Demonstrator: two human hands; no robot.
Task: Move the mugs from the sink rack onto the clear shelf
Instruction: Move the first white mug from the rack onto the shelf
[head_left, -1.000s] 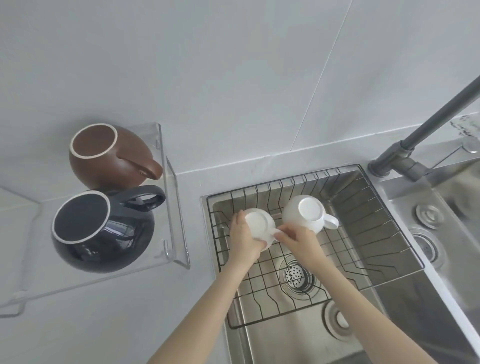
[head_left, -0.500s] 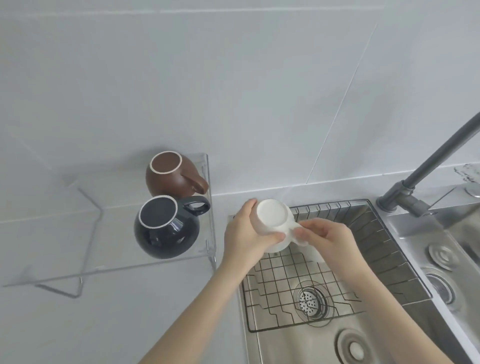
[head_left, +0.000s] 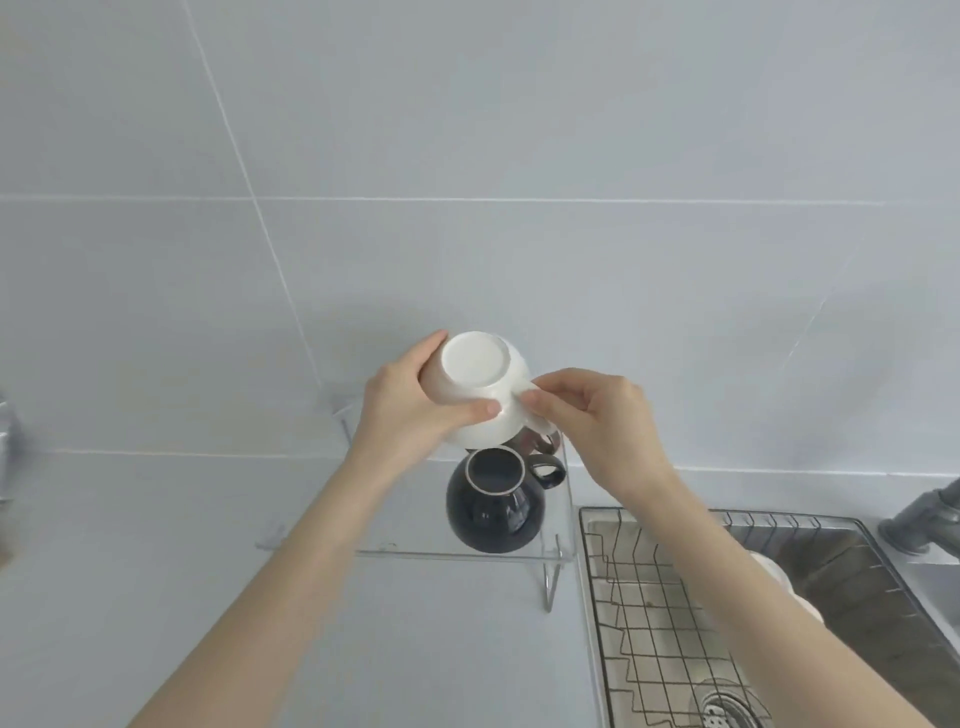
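While the head view is the only one I have, I log it alone. A round white ceramic mug (head_left: 480, 387) is held upside down, its flat base facing the camera, in the air above the clear acrylic shelf (head_left: 415, 545). The left hand (head_left: 410, 410) cups the mug's body, fingers wrapped over the far side and thumb pressed across the near side. The right hand (head_left: 597, 421) pinches the mug's handle between thumb and fingertips, a narrow grip closed on it.

On the shelf, directly below the held mug, a dark navy glazed mug with a pale rim (head_left: 493, 499) sits mouth up, handle pointing right. Behind it I make out part of a brown mug (head_left: 540, 441), mostly hidden by the white one.

To the right, the wire dish rack (head_left: 649, 623) rests in the stainless steel sink (head_left: 857, 571). A second white mug (head_left: 779, 577) shows in the rack just past the right forearm; most of it is covered. A grey tap base (head_left: 919, 519) stands at the far right edge.
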